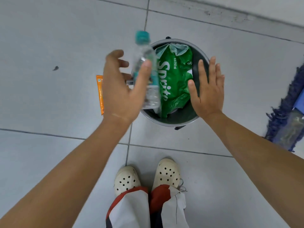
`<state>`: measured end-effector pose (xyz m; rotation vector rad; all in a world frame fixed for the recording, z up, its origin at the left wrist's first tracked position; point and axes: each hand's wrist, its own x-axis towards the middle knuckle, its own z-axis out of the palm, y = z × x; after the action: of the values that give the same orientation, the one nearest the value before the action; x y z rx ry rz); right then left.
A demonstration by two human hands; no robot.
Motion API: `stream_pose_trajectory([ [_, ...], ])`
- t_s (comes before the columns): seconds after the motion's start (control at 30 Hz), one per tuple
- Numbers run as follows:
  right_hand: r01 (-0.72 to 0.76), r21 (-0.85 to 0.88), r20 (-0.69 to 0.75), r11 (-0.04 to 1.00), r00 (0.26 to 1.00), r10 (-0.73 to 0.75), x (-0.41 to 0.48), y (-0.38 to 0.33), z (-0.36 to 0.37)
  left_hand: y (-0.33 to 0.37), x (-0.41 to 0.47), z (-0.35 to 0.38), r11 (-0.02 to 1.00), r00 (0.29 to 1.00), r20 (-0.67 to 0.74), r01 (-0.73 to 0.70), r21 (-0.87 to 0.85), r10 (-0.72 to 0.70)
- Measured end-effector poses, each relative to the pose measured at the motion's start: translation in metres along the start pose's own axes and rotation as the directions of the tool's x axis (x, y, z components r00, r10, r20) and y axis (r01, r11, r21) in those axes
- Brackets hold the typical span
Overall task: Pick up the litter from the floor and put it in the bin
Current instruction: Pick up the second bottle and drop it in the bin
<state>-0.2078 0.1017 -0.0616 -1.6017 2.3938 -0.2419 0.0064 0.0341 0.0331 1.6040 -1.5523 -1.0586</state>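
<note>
A clear plastic bottle with a teal cap hangs upright and blurred over the left rim of the round grey bin. My left hand is right beside it, thumb across the bottle's front. Its fingers are spread, and a gap shows between them and the bottle. My right hand hovers flat and open over the bin's right side, holding nothing. A crumpled green Sprite wrapper fills the bin. An orange sachet lies on the floor left of the bin, partly hidden by my left hand.
Grey floor tiles all around. A small dark scrap lies on the floor to the far left. A blue mop head rests on the floor at the right edge. My feet in white clogs stand just before the bin. A wall base runs along the top right.
</note>
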Motion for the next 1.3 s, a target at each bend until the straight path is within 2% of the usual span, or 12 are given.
stream_pose_trajectory([
  [0.17,0.001,0.061,-0.002,0.998,1.0,-0.001,0.0,0.001,-0.001,-0.038,0.024,-0.002,1.0,0.98,-0.2,0.015,0.005,-0.013],
  [0.3,0.012,0.069,-0.001,0.998,1.0,-0.012,0.0,0.001,-0.001,-0.103,0.045,-0.011,0.968,0.917,-0.314,0.252,-0.023,-0.246],
  [0.4,0.024,0.068,-0.015,0.997,1.0,-0.023,-0.001,0.002,0.0,-0.156,0.04,-0.008,0.877,0.948,-0.111,0.318,0.359,-0.298],
  [0.5,0.035,0.07,-0.032,0.997,0.999,-0.033,0.0,0.004,0.002,-0.19,0.024,0.001,0.647,0.921,0.256,-0.005,0.763,-0.295],
  [0.57,0.039,0.074,-0.04,0.996,0.999,-0.036,0.0,0.005,0.003,-0.206,0.017,0.004,0.485,0.869,0.389,-0.21,0.849,-0.304],
  [0.63,0.046,0.085,-0.051,0.995,0.998,-0.042,0.0,0.005,0.005,-0.218,0.012,0.005,0.449,0.85,0.38,-0.197,0.871,-0.365],
  [0.77,0.047,0.089,-0.058,0.995,0.997,-0.042,0.0,0.006,0.005,-0.234,0.008,0.009,0.499,0.868,0.288,-0.055,0.865,-0.404],
  [0.83,0.052,0.096,-0.058,0.994,0.997,-0.046,0.0,0.006,0.005,-0.231,0.007,0.005,0.591,0.89,0.17,0.128,0.797,-0.423],
  [0.9,0.05,0.099,-0.052,0.994,0.998,-0.045,0.001,0.005,0.005,-0.215,0.002,-0.004,0.701,0.889,0.011,0.352,0.62,-0.457],
  [0.97,0.039,0.098,-0.044,0.994,0.998,-0.035,0.0,0.005,0.004,-0.189,-0.005,-0.016,0.784,0.88,-0.132,0.467,0.408,-0.455],
  [1.13,0.033,0.118,-0.035,0.992,0.999,-0.029,-0.001,0.004,0.002,-0.095,-0.018,-0.037,0.964,0.946,-0.228,0.253,0.083,-0.229],
  [1.3,0.021,0.17,-0.037,0.985,0.999,-0.015,-0.001,0.003,0.001,-0.031,-0.029,-0.007,0.997,0.997,0.001,0.071,-0.013,-0.071],
])
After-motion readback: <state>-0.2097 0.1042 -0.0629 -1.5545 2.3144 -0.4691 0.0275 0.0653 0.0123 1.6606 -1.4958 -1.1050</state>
